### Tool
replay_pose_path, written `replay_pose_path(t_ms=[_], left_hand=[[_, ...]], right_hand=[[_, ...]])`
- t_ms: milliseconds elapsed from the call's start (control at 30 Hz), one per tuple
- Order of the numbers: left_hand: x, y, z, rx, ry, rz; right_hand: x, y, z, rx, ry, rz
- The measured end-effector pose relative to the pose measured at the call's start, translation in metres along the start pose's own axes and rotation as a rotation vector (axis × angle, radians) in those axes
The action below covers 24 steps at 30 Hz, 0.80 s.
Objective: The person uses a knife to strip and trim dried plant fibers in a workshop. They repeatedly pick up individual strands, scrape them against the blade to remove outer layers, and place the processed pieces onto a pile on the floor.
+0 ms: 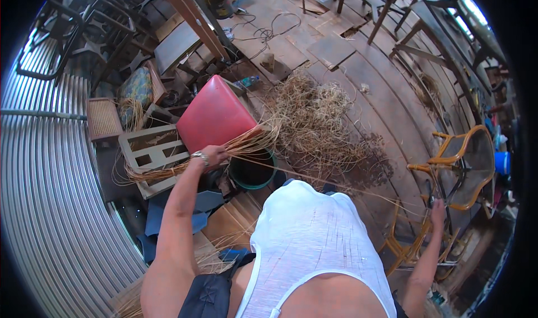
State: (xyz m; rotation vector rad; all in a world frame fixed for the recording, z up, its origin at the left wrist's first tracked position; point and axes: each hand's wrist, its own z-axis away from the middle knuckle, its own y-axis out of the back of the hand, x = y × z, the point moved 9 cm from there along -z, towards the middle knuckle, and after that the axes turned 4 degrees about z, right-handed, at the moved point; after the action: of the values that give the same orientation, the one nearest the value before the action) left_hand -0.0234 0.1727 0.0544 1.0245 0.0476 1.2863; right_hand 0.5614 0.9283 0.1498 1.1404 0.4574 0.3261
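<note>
The left hand [213,155] is closed round a thick bundle of pale straw-coloured cane strands [185,164], gripped near its middle so that both ends fan out free: one end sags left over a pale slatted wooden frame [151,152], the other splays right toward the red padded square cushion [216,119] tilted up just behind the hand. Holding it at the balance point keeps the long strands off the floor and together. One single thin cane strand [336,184] runs taut from the bundle across the person's white shirt to the right hand [437,210], which is raised beside the orange-brown bent-cane chair frame [457,164]; the fingers seem pinched on that strand, though at this edge of the view I cannot tell for sure. The stretch between the two hands reads as drawing one strand clear of the rest.

Just below the left hand stands a dark green round plastic bucket [252,172], close under the bundle. Behind it a loose tangled heap of dry cane offcuts [319,121] spreads over the brown wooden plank floor [347,65], near the taut strand's path and likely to snag it. A corrugated metal sheet wall [50,206] curves along the left, with a small woven cane panel [102,118] leaning by it. More dark chair frames [73,26] crowd the far corner, well apart from the hands
</note>
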Motion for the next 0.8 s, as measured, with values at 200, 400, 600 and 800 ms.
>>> replay_pose_path(t_ms=[200,400,600,800], left_hand=[[0.091,-0.052,-0.038,-0.138,-0.079,-0.181],[0.347,-0.153,-0.05,-0.414,-0.374,0.534],[0.292,-0.125,-0.047,-0.386,-0.378,0.367],[0.072,-0.032,0.008,-0.099,0.111,0.051]], right_hand=[[-0.124,-0.031,0.016,0.162,0.042,-0.055],[-0.362,-0.135,0.073,-0.174,0.222,-0.582],[-0.322,-0.088,0.052,-0.21,0.31,-0.501],[-0.104,0.017,-0.001,0.001,-0.132,-0.349]])
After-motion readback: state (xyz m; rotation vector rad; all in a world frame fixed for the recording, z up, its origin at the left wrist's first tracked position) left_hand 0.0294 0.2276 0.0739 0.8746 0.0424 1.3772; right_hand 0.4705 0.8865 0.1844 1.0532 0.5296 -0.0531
